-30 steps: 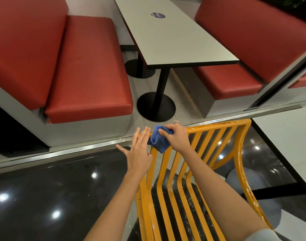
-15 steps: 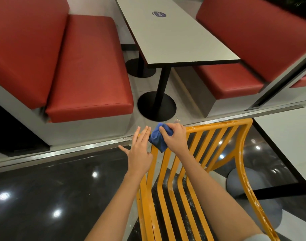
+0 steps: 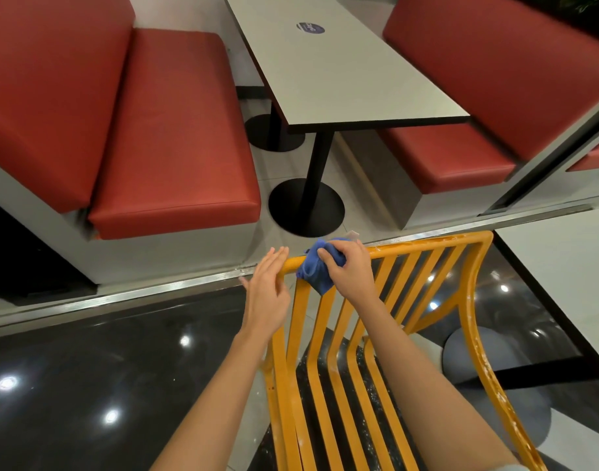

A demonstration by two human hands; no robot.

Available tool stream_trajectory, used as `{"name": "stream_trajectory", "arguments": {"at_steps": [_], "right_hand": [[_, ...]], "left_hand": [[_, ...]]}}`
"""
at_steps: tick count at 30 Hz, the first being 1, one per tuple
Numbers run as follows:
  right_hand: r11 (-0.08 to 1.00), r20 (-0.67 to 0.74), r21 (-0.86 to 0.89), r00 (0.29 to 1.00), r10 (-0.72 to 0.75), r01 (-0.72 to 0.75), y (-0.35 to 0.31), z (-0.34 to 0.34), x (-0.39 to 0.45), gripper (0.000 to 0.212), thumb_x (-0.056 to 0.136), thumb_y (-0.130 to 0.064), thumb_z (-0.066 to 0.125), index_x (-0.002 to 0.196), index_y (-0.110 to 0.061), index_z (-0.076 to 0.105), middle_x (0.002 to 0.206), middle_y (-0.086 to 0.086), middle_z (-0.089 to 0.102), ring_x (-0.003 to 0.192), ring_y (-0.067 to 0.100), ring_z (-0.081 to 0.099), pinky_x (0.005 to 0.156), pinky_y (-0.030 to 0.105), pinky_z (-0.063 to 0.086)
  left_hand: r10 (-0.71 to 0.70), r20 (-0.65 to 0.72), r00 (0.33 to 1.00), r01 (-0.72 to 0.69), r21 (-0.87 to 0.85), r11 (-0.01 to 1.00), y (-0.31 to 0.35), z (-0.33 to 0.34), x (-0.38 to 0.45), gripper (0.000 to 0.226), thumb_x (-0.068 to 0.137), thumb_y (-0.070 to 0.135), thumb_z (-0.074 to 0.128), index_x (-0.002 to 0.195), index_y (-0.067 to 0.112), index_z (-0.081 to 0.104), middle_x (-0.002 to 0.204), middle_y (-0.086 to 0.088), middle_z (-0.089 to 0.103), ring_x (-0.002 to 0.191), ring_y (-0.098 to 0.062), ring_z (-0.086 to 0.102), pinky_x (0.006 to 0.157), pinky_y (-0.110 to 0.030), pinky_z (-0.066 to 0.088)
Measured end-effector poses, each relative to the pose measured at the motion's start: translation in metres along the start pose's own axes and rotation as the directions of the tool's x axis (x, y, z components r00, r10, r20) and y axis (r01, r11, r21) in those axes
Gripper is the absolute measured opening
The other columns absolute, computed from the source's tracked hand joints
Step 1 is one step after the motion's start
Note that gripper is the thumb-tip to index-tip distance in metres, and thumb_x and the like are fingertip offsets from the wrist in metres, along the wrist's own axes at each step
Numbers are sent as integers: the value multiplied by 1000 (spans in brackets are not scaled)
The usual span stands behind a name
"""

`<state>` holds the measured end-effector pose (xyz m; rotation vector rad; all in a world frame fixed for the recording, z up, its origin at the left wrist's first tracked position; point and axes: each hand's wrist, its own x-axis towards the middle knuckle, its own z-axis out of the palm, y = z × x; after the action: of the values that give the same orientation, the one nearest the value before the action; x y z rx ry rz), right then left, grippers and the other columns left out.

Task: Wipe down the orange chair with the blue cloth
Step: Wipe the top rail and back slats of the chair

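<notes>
At the near-left corner of the orange chair (image 3: 386, 334), your right hand (image 3: 350, 271) is closed around the bunched blue cloth (image 3: 316, 268), pressing it onto the top rail of the backrest where the rail curves down into the left post. Your left hand (image 3: 269, 294) is spread flat with fingers straight, holding nothing, just beside that corner; whether it touches the frame is hard to tell. The cloth looks soft and light, so it should wrap around the narrow bars easily; keep it balled under your palm so loose ends do not snag between slats. The chair looks like stiff painted metal, probably smooth and a little slippery, with pale specks along the right post. Steady it by the left post while you rub along the rail, then down each slat.
</notes>
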<state>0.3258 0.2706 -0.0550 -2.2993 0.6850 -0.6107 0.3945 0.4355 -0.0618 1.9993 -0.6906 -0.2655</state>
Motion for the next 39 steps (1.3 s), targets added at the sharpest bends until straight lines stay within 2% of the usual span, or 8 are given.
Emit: {"name": "stream_trajectory", "arguments": {"at_steps": [4, 8, 13, 20, 26, 30, 35, 39], "right_hand": [[992, 77, -4, 990, -122, 122, -14, 21, -7, 12, 91, -31, 68, 99, -25, 74, 97, -12, 72, 97, 7, 60, 107, 49, 36], [980, 176, 36, 964, -198, 194, -29, 24, -5, 16, 89, -29, 70, 101, -21, 76, 98, -8, 74, 95, 7, 61, 100, 42, 44], [995, 116, 34, 988, -100, 97, -2, -21, 1, 15, 88, -16, 73, 102, -17, 77, 92, -8, 71, 89, 5, 60, 83, 36, 53], [987, 274, 43, 948, -159, 153, -30, 5, 4, 17, 92, -24, 69, 104, -15, 77, 94, -2, 76, 86, 11, 66, 74, 26, 53], [986, 214, -84, 969, -125, 146, -19, -4, 9, 14, 98, -31, 60, 87, -27, 68, 75, -11, 62, 72, 6, 55, 73, 31, 42], [958, 299, -82, 923, -241, 276, -19, 13, -5, 25, 97, -28, 57, 120, -27, 68, 115, -13, 69, 113, 7, 57, 104, 29, 31], [976, 230, -40, 953, -198, 213, -1, -8, 2, 26, 93, -25, 64, 118, -31, 69, 111, -16, 69, 107, 5, 58, 102, 36, 37], [967, 240, -101, 949, -202, 232, -19, 16, -8, 26, 93, -28, 64, 118, -29, 69, 114, -12, 69, 113, 10, 56, 104, 33, 31]], "left_hand": [[53, -124, 991, -60, -55, 997, -3, -2, 2, 35, 96, -1, 52, 130, 6, 60, 135, -9, 59, 131, -20, 51, 117, -30, 26], [53, -208, 977, -62, -36, 997, -4, -1, 3, 26, 91, -5, 59, 114, 2, 69, 114, -12, 70, 110, -21, 64, 122, -41, 16], [33, -233, 972, -45, -49, 998, -7, 1, 4, 20, 90, -1, 63, 109, 1, 71, 111, -11, 71, 104, -20, 67, 121, -33, 6], [124, -194, 973, -130, -19, 991, -13, 0, 3, 18, 94, 1, 59, 108, 6, 69, 105, -5, 71, 97, -11, 64, 120, -17, 9], [194, -101, 976, -181, 124, 976, -16, -1, 2, 25, 94, 4, 56, 118, 2, 65, 114, -13, 68, 117, -30, 60, 115, -31, 27], [312, -109, 944, -274, 271, 923, -18, -5, 3, 35, 92, 22, 42, 108, 3, 67, 103, -11, 70, 102, -25, 66, 111, -44, 36], [330, -107, 938, -283, 315, 906, -23, -3, 4, 23, 92, 7, 62, 113, 3, 67, 108, -11, 70, 106, -26, 66, 111, -52, 36], [367, -67, 928, -310, 406, 859, -24, -9, 4, 36, 94, 23, 44, 114, 5, 68, 111, -10, 71, 108, -23, 66, 111, -53, 36]]}}
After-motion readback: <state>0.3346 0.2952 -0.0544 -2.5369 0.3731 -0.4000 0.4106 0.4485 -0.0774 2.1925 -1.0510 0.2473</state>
